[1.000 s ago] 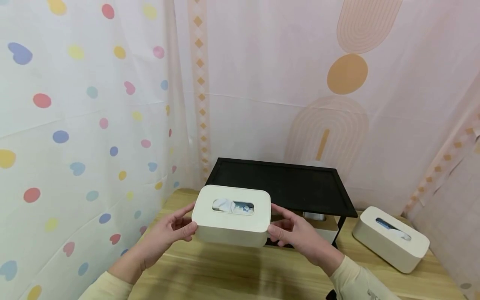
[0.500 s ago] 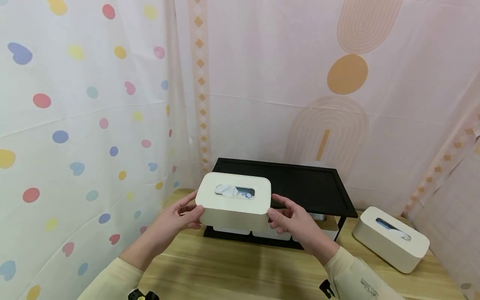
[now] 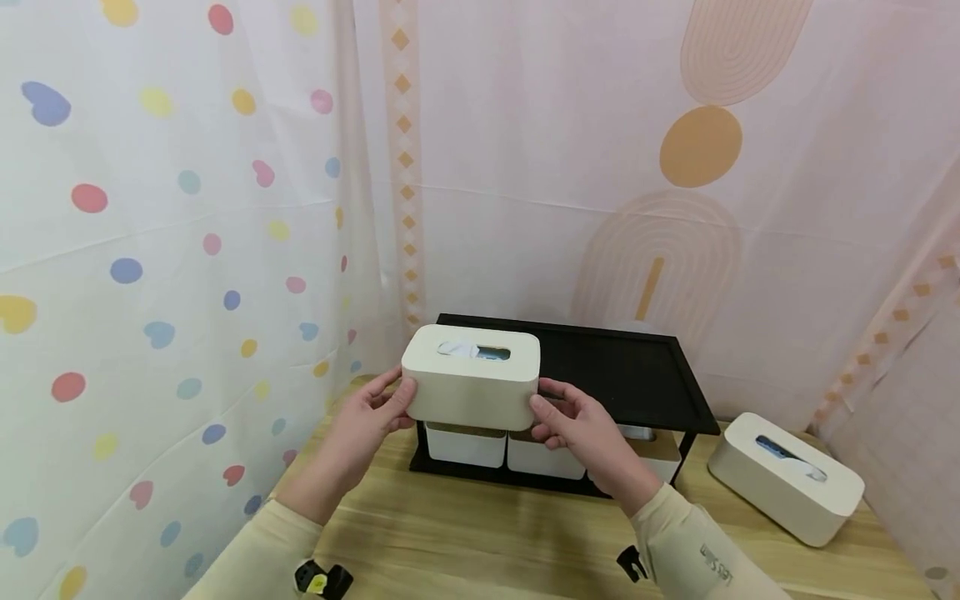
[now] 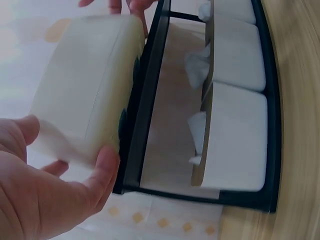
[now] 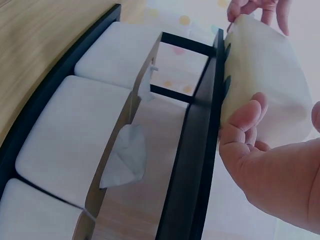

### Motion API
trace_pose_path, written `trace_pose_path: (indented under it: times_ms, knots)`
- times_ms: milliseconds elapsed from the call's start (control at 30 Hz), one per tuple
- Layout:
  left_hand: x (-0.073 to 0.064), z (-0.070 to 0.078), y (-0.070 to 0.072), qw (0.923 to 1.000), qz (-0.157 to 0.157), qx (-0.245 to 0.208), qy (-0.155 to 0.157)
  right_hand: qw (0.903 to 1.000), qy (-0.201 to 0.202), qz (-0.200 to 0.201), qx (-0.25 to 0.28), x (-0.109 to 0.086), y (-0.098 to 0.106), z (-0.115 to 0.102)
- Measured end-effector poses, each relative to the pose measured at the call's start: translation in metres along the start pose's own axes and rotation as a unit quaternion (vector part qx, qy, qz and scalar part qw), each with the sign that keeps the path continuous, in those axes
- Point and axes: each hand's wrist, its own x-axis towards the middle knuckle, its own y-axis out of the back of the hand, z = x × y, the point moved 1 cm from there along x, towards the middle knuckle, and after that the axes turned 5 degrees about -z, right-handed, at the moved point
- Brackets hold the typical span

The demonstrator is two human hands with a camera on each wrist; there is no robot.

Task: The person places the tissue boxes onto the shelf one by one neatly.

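Both hands hold a cream tissue box (image 3: 472, 400) by its two short ends, level with the top of the black rack (image 3: 615, 367). My left hand (image 3: 367, 417) pinches the left end, thumb at the front. On the right end, my right hand (image 3: 573, 425) grips with thumb and fingers. White tissue and a blue pack show through the oval slot. In the left wrist view, dark feet under the box (image 4: 85, 85) lie close along the rack's top edge (image 4: 142, 110). The box overlaps the rack's left front part in the head view.
Inside the rack, white tissue boxes with brown lids, such as this left one (image 3: 465, 446), stand in a row, with tissues (image 5: 125, 155) poking out. Another cream tissue box (image 3: 787, 483) sits right of the rack on the wooden table (image 3: 465, 542). Curtains (image 3: 480, 167) hang behind and left.
Both hands have raised the cream tissue box and moved it away from me toward the rack's top. More of the boxes inside the rack now shows below it.
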Motion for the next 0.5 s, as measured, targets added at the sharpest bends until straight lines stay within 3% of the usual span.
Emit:
trace_pose_path:
  times_ms: [233, 333, 500]
  knots:
    - [0.003, -0.012, -0.03, 0.993, 0.091, -0.015, -0.074, 0.9972, 0.046, 0.038, -0.045, 0.005, -0.012, 0.009]
    - [0.003, -0.015, -0.043, 0.9881, 0.111, -0.01, -0.106, 0.9934, 0.073, 0.053, -0.071, 0.006, -0.02, 0.012]
    - [0.002, -0.021, -0.054, 0.9861, 0.124, 0.008, -0.111, 0.9834, 0.095, 0.089, -0.127, 0.003, -0.03, 0.013]
